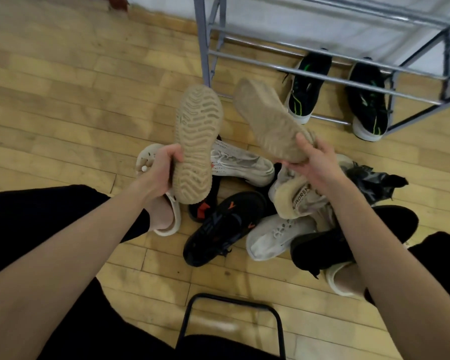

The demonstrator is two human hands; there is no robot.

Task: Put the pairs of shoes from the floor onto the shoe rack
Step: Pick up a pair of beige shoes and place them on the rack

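The left hand (164, 167) grips a tan knit shoe with a ridged rubber sole (196, 141) at its heel, sole up; the right hand (313, 162) grips its blurred mate (268, 120) likewise, both raised above the floor pile, probably bound for the grey metal shoe rack (322, 76).

Pretty even, soft indoor light, no harsh shadows. The right-hand shoe (270, 120) is smeared with motion blur. Wide-angle lens bends everything near the edges.
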